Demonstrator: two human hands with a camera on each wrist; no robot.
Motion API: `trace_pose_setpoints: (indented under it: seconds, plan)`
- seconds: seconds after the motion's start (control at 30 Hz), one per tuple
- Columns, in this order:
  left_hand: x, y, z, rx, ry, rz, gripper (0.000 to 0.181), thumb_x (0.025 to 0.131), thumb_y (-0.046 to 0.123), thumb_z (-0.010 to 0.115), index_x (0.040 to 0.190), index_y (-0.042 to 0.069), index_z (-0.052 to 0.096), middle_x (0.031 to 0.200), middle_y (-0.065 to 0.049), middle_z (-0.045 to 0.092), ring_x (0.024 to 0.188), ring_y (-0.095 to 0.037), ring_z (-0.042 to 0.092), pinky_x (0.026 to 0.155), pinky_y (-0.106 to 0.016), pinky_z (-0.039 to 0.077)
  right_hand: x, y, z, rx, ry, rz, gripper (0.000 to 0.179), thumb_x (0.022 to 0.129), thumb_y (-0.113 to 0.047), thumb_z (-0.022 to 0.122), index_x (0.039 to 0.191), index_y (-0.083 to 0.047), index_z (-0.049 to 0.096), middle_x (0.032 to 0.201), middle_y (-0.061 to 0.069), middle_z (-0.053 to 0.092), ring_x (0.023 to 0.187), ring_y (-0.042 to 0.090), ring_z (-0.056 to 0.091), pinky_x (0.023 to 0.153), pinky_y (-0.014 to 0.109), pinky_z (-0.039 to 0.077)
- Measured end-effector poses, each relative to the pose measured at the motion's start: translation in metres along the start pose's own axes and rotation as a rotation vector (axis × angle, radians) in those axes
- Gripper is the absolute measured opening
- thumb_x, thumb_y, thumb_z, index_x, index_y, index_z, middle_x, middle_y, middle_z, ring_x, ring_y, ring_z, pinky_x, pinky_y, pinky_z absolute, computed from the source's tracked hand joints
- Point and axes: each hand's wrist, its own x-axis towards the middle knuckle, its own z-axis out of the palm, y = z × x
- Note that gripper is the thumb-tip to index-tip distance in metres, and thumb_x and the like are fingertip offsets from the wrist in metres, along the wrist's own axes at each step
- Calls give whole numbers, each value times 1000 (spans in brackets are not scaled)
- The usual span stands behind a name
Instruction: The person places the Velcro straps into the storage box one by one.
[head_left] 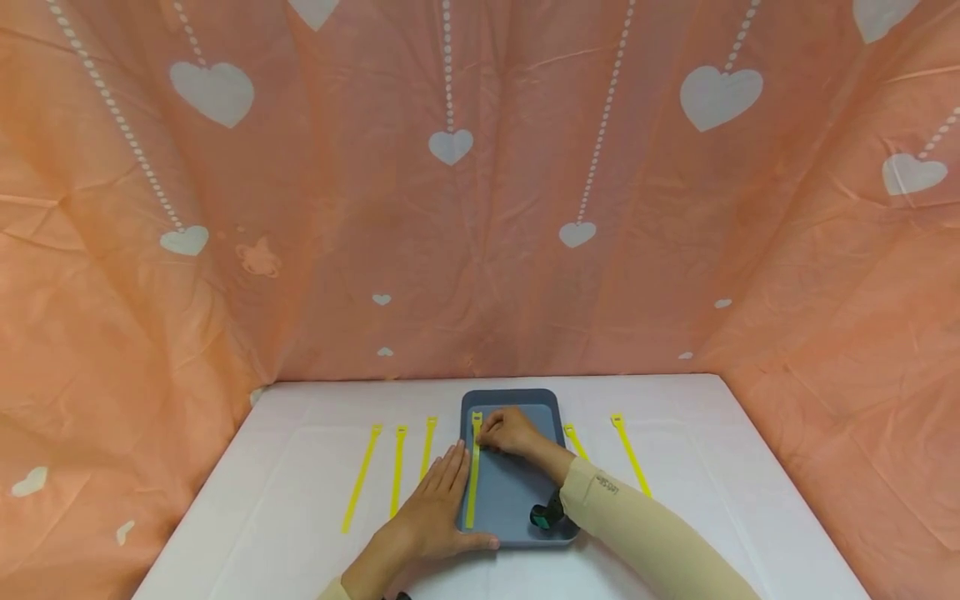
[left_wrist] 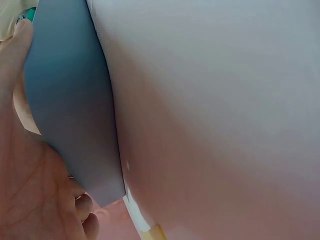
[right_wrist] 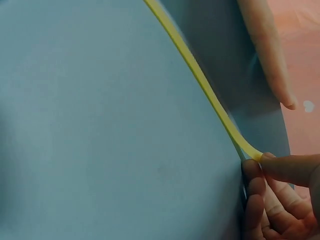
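Observation:
A yellow cable strap with a slotted head (head_left: 472, 492) lies lengthwise along the left side of a blue-grey tray (head_left: 525, 525). My right hand (head_left: 510, 431) reaches into the tray and pinches this strap between thumb and fingers; in the right wrist view the strap (right_wrist: 200, 77) bends up slightly at the pinch. My left hand (head_left: 438, 512) rests against the tray's left wall, fingers straight and thumb along the near edge. From the left wrist view, the palm (left_wrist: 35, 185) is beside the tray's outer wall (left_wrist: 75, 100).
Several more yellow straps lie on the white table (head_left: 247, 517): some left of the tray, including a leftmost strap (head_left: 362, 479), and to the right a near strap (head_left: 576, 442) and a farther strap (head_left: 632, 454). An orange heart-patterned curtain (head_left: 510, 275) encloses the table's back and sides.

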Motion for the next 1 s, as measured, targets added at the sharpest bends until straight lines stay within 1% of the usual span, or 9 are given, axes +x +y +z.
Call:
trace_pose_setpoints:
  seconds: [0.2, 0.37, 0.43, 0.6, 0.8, 0.9, 1.0]
  plan:
    - [0, 0, 2, 36, -12, -21, 136, 85, 90, 61, 171, -2, 10, 180, -19, 2, 167, -35, 6, 133, -55, 15, -1, -3, 2, -26, 7, -9, 8, 88, -2, 83, 86, -1, 76, 72, 5, 73, 61, 9, 61, 52, 23, 50]
    - [0, 1, 0, 54, -20, -29, 135, 85, 87, 64, 171, -3, 10, 180, -20, 2, 166, -36, 7, 133, -56, 18, -2, -4, 2, -50, 10, -10, 8, 88, -2, 84, 85, -1, 76, 71, 3, 72, 58, 9, 58, 51, 23, 48]
    - [0, 3, -1, 45, -25, -33, 135, 85, 85, 67, 170, -3, 11, 180, -20, 3, 166, -36, 8, 133, -56, 19, -2, -4, 3, -51, 8, -10, 8, 88, -2, 84, 85, -1, 76, 71, 3, 72, 57, 8, 57, 51, 22, 47]
    - [1, 4, -2, 41, -25, -36, 134, 85, 85, 67, 171, -2, 11, 180, -19, 3, 166, -36, 7, 133, -56, 19, -1, -1, 3, -50, 11, -18, 10, 88, -3, 84, 84, -1, 75, 69, 1, 71, 56, 7, 56, 50, 21, 46]
    - [0, 0, 2, 28, -5, -19, 135, 85, 88, 63, 171, -2, 9, 180, -20, 1, 167, -36, 6, 133, -57, 15, -2, 0, 2, -57, 20, -24, 13, 88, -4, 84, 82, -2, 73, 68, -2, 68, 57, 7, 56, 51, 20, 47]
    - [0, 0, 3, 40, -7, -20, 136, 85, 90, 60, 171, -1, 8, 180, -19, 0, 167, -35, 4, 134, -56, 14, -2, -1, 2, -69, 27, -26, 14, 88, -4, 85, 81, -2, 73, 67, -2, 68, 57, 6, 56, 51, 20, 48]
    - [0, 0, 2, 39, -12, -23, 135, 85, 88, 63, 171, -2, 9, 180, -20, 1, 166, -36, 6, 133, -57, 16, -3, -1, 3, -84, 33, -33, 14, 88, -3, 84, 80, -3, 72, 66, -2, 67, 56, 7, 56, 51, 20, 48]
